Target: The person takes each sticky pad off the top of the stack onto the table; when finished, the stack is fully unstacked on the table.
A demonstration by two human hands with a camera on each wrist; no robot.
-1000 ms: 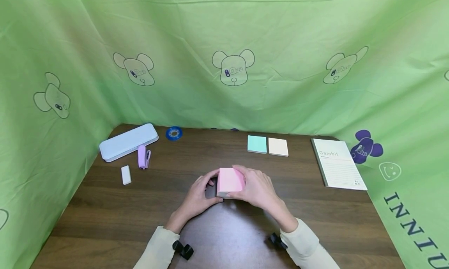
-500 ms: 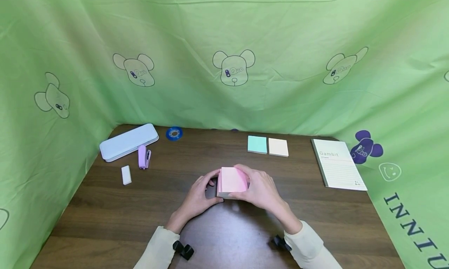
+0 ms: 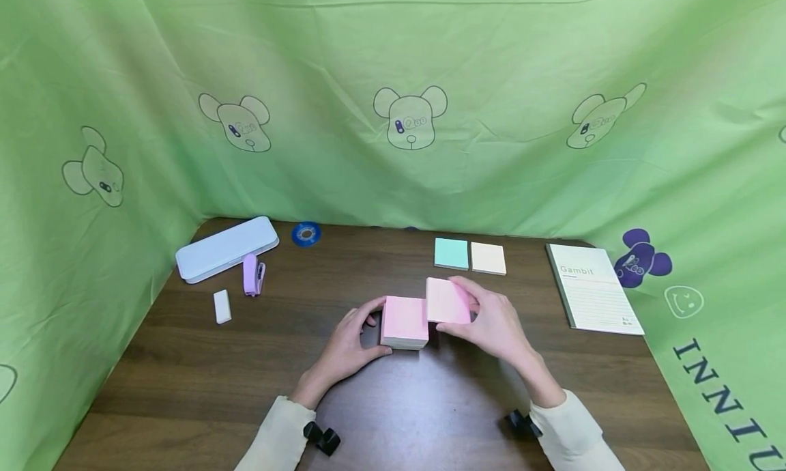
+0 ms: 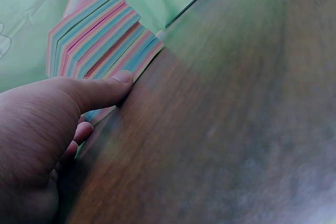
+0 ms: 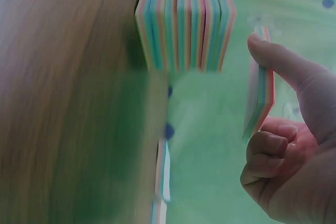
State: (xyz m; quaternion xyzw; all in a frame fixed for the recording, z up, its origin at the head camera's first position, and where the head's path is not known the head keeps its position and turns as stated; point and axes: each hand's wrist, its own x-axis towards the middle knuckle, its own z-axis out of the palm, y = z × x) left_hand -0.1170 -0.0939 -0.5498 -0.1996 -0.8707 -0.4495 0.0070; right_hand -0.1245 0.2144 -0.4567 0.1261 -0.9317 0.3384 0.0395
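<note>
A stack of sticky note pads (image 3: 404, 317) with a pink top stands on the table. Its sides show coloured stripes in the left wrist view, pad upon pad (image 4: 100, 38). My left hand (image 3: 345, 341) grips the stack from the left, thumb at the near side and fingers at the far side. Pinched between my right thumb and fingers is a single sticky note pad (image 3: 448, 301), raised just right of the stack. The right wrist view shows that thin striped pad (image 5: 266, 90) in my right hand (image 5: 299, 145), apart from the stack.
Behind lie a mint pad (image 3: 451, 253) and a cream pad (image 3: 488, 258). A Gambit notepad (image 3: 592, 290) is at the right. Leftward are a pale blue case (image 3: 227, 249), purple stapler (image 3: 252, 275), white eraser (image 3: 222, 306) and blue tape roll (image 3: 306, 234). Green cloth (image 3: 405, 184) surrounds the table.
My right hand has drawn the top pad off the stack, moving it right and slightly away from me. My left hand has stayed on the stack.
</note>
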